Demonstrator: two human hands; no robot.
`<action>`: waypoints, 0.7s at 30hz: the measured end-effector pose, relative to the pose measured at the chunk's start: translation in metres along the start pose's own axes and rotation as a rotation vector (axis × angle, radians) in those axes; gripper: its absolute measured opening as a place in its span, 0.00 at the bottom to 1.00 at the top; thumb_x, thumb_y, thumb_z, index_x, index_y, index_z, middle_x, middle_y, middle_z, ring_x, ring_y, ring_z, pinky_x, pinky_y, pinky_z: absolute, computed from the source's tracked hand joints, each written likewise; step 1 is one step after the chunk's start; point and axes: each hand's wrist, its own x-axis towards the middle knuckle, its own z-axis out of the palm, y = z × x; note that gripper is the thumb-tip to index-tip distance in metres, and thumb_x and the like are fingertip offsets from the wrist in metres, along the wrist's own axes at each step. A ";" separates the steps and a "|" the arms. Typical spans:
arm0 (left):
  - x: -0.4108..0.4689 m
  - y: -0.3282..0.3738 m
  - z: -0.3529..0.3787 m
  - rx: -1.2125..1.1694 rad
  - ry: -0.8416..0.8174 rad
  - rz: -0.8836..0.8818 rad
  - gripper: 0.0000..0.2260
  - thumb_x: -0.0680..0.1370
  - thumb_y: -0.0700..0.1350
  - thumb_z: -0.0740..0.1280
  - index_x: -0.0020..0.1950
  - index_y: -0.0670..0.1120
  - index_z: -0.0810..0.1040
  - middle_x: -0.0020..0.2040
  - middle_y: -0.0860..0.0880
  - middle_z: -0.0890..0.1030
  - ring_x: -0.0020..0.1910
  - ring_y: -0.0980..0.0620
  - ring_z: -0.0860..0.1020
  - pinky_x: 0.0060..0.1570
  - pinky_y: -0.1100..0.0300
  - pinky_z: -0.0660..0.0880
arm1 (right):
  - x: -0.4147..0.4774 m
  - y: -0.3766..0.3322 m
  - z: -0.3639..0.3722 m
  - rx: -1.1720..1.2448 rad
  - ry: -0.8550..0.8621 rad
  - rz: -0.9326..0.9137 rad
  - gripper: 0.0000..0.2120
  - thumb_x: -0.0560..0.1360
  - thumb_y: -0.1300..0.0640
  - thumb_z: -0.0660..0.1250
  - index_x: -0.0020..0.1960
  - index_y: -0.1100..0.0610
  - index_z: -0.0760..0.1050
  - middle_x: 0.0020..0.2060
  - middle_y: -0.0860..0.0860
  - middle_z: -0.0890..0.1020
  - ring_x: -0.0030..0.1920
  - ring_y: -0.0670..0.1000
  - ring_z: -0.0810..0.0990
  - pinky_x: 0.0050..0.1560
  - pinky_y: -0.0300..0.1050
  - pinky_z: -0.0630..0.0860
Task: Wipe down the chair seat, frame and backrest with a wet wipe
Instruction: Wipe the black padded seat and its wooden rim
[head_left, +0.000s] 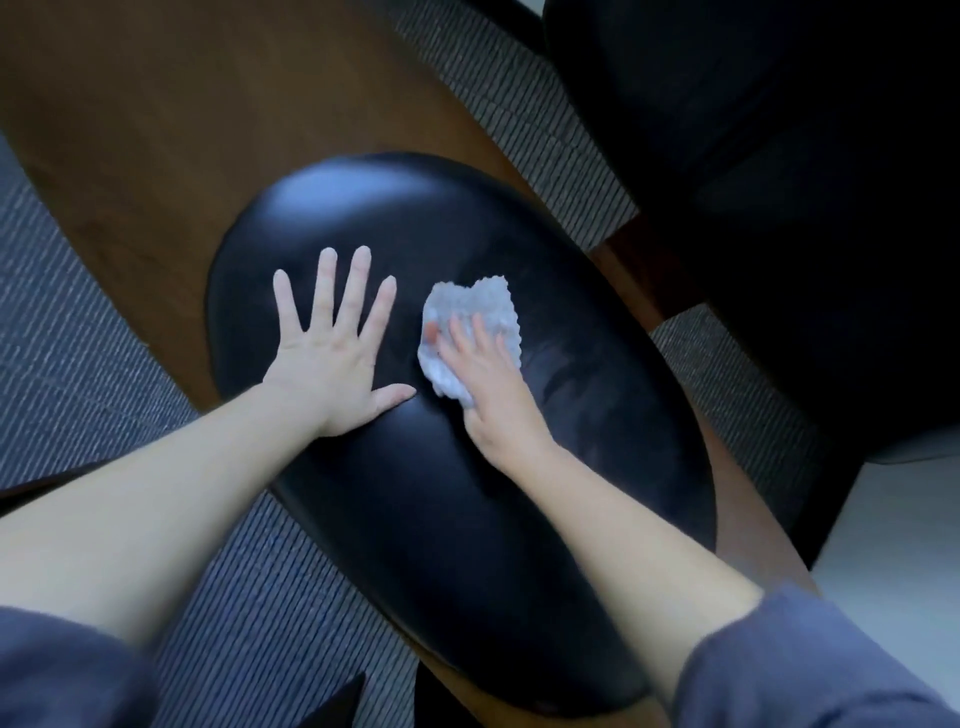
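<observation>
Black glossy padded chair seat, oval in outline, fills the centre of the head view. It rests on a brown wooden chair frame, which shows beyond the seat from 9 to 12 o'clock and as a narrow band along its 3 to 5 o'clock edge.

The left hand lies palm down on the seat, its fingers straight and spread toward 12 o'clock and its thumb toward 3 o'clock. Its grip is apart and holds nothing.

At 3 o'clock of that hand, just beside the thumb tip, lies the white crumpled wet wipe, flat against the seat surface. The right hand covers the wipe's 6 o'clock half. Three fingers lie over the wipe, one fingertip shows through it at 9 o'clock, and the thumb is hidden beneath. The grip is closed about the wipe and presses it to the seat.

Faint streaks mark the seat at 3 o'clock of the wipe.

Surroundings: grey striped carpet at 8 to 9 o'clock; a second dark chair at 1 to 2 o'clock; blue-grey sleeves on both forearms at the lower corners.
</observation>
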 end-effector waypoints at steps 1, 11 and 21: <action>0.000 0.000 0.000 -0.002 -0.012 0.002 0.48 0.72 0.74 0.51 0.72 0.47 0.25 0.73 0.41 0.23 0.71 0.35 0.25 0.66 0.29 0.34 | -0.016 0.011 -0.004 -0.063 -0.026 -0.002 0.35 0.72 0.74 0.55 0.76 0.52 0.61 0.75 0.50 0.63 0.77 0.53 0.53 0.73 0.43 0.53; 0.000 -0.001 -0.004 -0.020 -0.042 0.012 0.50 0.72 0.74 0.53 0.75 0.47 0.28 0.72 0.41 0.22 0.70 0.36 0.24 0.65 0.29 0.31 | 0.043 0.004 -0.003 0.039 0.138 0.142 0.38 0.73 0.74 0.49 0.79 0.53 0.45 0.77 0.49 0.53 0.77 0.54 0.47 0.75 0.50 0.38; 0.000 -0.001 -0.002 -0.001 -0.033 0.016 0.48 0.72 0.74 0.51 0.72 0.47 0.25 0.72 0.41 0.21 0.71 0.36 0.24 0.66 0.29 0.33 | 0.077 0.006 -0.001 0.134 0.288 0.247 0.26 0.81 0.62 0.49 0.79 0.54 0.50 0.77 0.53 0.54 0.77 0.55 0.50 0.76 0.57 0.46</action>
